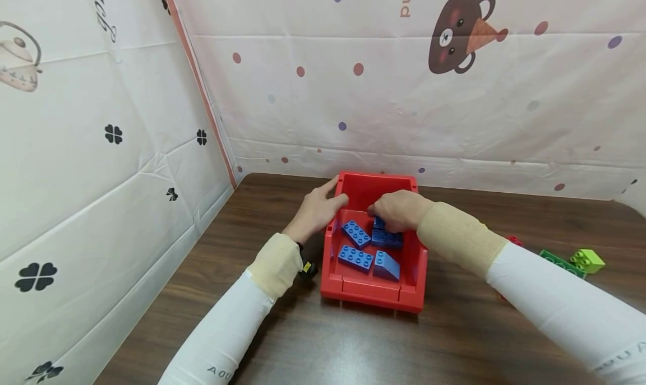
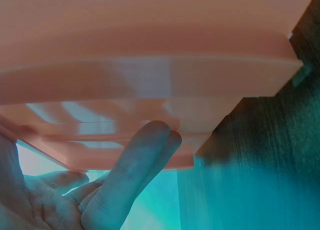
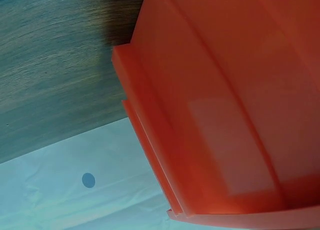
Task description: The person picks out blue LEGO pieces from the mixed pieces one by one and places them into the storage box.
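Observation:
A red bin (image 1: 370, 290) with a low front sits on the dark wooden table. My left hand (image 1: 317, 210) grips its left rim, thumb over the edge; in the left wrist view the fingers (image 2: 135, 165) lie along the outer wall. My right hand (image 1: 401, 208) reaches into the back right of the bin and pinches a small blue building brick (image 1: 378, 222), partly hidden by the fingers. Just below it lies another blue brick (image 1: 386, 239). Two studded blue bricks (image 1: 356, 233) are at the left, and a sloped blue brick (image 1: 387, 265) is near the front.
To the right on the table (image 1: 454, 340) lie a green brick (image 1: 562, 263), a lime brick (image 1: 587, 260) and a red brick (image 1: 515, 240), partly behind my right sleeve. A printed white cloth (image 1: 303, 105) hangs behind the table and along its left side.

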`<state>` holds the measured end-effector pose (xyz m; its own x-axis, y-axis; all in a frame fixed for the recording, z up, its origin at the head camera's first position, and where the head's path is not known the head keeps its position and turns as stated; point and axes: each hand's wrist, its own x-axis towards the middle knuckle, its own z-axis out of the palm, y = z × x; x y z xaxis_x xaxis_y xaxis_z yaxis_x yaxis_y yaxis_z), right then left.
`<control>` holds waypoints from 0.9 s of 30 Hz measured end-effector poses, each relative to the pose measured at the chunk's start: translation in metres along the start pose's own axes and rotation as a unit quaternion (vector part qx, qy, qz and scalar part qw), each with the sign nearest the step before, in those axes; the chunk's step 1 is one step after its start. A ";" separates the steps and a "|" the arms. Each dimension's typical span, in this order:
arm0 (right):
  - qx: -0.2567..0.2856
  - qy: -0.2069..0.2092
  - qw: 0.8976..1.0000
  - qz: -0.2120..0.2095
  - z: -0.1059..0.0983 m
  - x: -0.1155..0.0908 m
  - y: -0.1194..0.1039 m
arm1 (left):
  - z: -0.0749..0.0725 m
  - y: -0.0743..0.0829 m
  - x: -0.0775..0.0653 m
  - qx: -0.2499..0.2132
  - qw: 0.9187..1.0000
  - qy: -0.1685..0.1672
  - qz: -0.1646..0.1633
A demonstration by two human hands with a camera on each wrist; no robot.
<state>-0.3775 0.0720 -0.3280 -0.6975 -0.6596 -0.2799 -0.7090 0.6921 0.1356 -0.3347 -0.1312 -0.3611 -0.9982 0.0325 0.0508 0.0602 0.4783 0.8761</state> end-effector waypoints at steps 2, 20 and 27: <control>0.001 -0.001 1.000 0.002 0.000 0.000 0.000 | 0.000 0.000 0.000 -0.001 1.000 0.001 -0.001; 0.002 -0.001 1.000 -0.002 -0.001 0.000 0.000 | 0.000 -0.002 0.001 0.003 1.000 0.002 0.003; 0.014 0.002 1.000 0.005 0.000 -0.001 0.001 | 0.000 -0.002 0.000 0.001 1.000 -0.001 0.006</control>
<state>-0.3770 0.0730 -0.3271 -0.7047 -0.6543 -0.2745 -0.6992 0.7062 0.1117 -0.3349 -0.1319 -0.3626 -0.9974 0.0405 0.0603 0.0723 0.4789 0.8749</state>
